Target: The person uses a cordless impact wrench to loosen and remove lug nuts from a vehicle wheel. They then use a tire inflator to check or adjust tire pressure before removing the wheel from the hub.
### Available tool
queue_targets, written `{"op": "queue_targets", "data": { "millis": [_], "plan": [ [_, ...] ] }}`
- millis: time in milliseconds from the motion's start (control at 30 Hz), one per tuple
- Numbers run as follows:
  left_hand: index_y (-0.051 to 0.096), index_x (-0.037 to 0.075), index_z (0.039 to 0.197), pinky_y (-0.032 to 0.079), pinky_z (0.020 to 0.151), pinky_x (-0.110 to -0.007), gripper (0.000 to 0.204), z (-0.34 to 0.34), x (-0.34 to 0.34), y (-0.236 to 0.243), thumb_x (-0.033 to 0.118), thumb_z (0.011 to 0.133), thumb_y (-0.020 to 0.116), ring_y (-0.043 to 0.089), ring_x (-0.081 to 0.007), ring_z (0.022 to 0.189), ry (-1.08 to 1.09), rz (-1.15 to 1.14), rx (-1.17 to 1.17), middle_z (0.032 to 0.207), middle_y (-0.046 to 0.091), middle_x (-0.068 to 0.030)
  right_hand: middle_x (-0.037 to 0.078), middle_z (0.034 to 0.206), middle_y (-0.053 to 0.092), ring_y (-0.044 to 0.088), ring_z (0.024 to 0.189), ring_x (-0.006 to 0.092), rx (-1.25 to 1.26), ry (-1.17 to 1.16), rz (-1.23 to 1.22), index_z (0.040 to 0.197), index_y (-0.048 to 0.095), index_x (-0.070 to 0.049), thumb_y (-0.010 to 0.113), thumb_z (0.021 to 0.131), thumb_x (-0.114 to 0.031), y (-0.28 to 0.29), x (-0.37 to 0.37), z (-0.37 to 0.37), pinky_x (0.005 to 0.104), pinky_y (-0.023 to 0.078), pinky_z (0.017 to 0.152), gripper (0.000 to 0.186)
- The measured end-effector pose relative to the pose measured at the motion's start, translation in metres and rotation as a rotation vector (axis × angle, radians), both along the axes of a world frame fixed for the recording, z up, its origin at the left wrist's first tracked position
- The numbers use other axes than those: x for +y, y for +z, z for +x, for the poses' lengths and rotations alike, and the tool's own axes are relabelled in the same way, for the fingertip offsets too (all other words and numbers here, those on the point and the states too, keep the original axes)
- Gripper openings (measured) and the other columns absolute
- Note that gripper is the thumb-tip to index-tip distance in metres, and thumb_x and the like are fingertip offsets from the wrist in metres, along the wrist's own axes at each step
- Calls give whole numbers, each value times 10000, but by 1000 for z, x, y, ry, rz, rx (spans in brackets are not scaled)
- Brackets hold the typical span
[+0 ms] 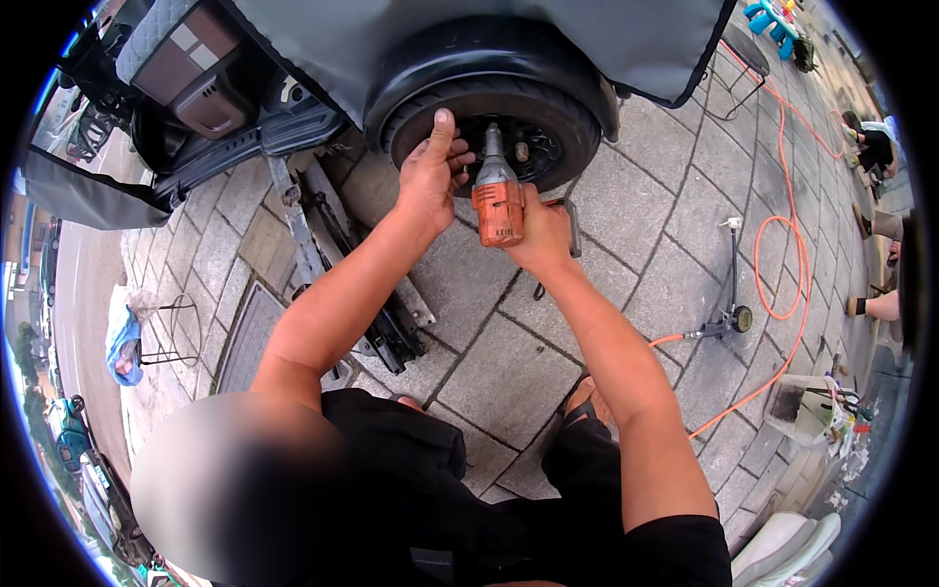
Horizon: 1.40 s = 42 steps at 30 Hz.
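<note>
My right hand [544, 235] grips the handle of an orange and grey cordless impact wrench [500, 211]. The wrench's nose points at the dark hub of a small black-tyred wheel [577, 132] under a vehicle's fender; whether the socket sits on a nut cannot be made out. Just left of the wrench is my left hand [428, 178], its thumb raised and apart and its fingers loosely bent in front of the tyre. No object shows clearly between those fingers. A black fender [489, 54] arches over the wheel's top.
Left of the wheel, a long metal jack-like frame [337, 249] lies on the paving. An orange hose [804, 284] runs along the right to an inflator gauge [742, 319]. Near it stands a plastic bin [782, 403] of tools. Grey covering [646, 44] hangs above. People's legs show far right.
</note>
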<state>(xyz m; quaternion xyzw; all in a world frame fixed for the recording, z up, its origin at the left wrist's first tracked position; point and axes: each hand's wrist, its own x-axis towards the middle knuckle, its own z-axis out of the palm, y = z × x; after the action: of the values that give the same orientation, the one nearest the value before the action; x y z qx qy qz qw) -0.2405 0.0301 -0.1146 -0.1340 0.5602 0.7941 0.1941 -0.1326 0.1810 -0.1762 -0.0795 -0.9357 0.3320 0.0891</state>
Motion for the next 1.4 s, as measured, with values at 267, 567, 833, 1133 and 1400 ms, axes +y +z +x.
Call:
{"op": "queue_targets", "data": {
  "millis": [267, 567, 833, 1133, 1400],
  "plan": [
    [628, 25, 1224, 557, 864, -397, 408, 7, 16, 2, 384, 1035, 671, 634, -212, 946, -79, 32, -76, 1125, 663, -89, 194, 879, 750, 733, 859, 407, 42, -29, 13, 1162, 545, -77, 825, 774, -386, 0, 2, 5, 498, 541, 811, 570],
    [622, -1, 1207, 599, 765, -398, 432, -4, 23, -13, 396, 1039, 651, 665, -224, 907, -53, 1, -90, 1106, 683, -130, 227, 901, 734, 729, 853, 420, 63, -35, 0, 1137, 534, -38, 817, 805, -299, -7, -4, 8, 498, 557, 751, 509],
    [636, 6, 1090, 629, 707, -411, 307, -2, 28, -7, 290, 1007, 719, 703, -250, 825, -135, 69, -129, 949, 674, -103, 219, 935, 729, 725, 837, 406, 158, 89, 88, 1230, 541, 0, 835, 771, -201, -13, 9, 24, 496, 560, 736, 581],
    [624, 53, 1023, 614, 682, -437, 217, 26, 19, -67, 256, 996, 695, 698, -246, 789, -165, -50, -252, 913, 664, -71, 189, 911, 730, 724, 841, 393, 120, 189, 118, 1212, 564, -20, 839, 729, -167, -42, 14, 63, 471, 549, 756, 575],
    [604, 74, 1134, 591, 743, -413, 249, 60, -1, -120, 308, 1075, 543, 683, -218, 882, -186, -301, -276, 1030, 690, -71, 199, 904, 737, 735, 824, 395, -2, 129, 152, 1204, 570, -30, 800, 785, -198, -67, 14, 77, 472, 580, 761, 506]
  ]
}}
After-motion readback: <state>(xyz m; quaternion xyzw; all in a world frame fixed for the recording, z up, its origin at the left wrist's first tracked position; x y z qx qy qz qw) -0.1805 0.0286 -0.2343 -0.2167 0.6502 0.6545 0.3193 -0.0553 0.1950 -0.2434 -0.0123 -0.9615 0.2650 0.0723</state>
